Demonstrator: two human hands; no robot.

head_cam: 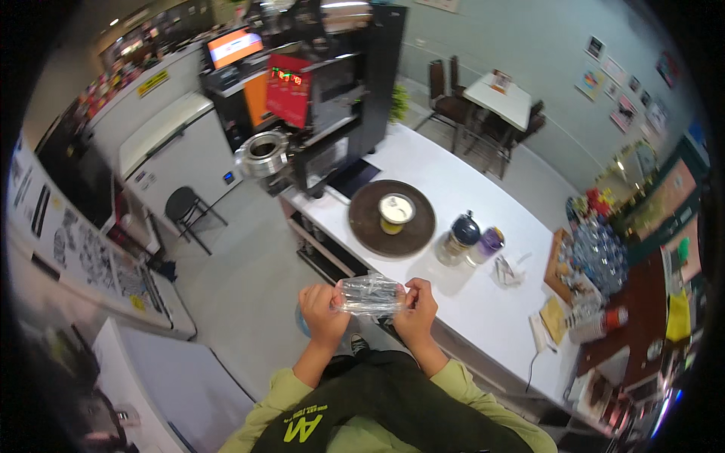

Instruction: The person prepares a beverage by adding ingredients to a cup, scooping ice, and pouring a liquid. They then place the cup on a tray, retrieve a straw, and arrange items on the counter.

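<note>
Between my two hands a piece of clear plastic film (pixel 371 295) is stretched, crinkled and shiny. My left hand (pixel 325 314) pinches its left end, and my right hand (pixel 417 311) grips the right end. Both hands are in front of my body, by the near edge of the white counter (pixel 396 277). Beyond them on the counter lies a round brown tray (pixel 365 235). A clear cup (pixel 395 212) stands on the tray, with a pale top and something yellow at its bottom.
Right of the tray stand a dark-lidded bottle (pixel 461 235) and a purple-topped container (pixel 488 244), near crumpled clear plastic (pixel 508 270). A sealing machine (pixel 334 107) with a red panel occupies the counter's far left end. Stacked cups (pixel 595 325) lie at right. A black stool (pixel 188 205) stands on the floor.
</note>
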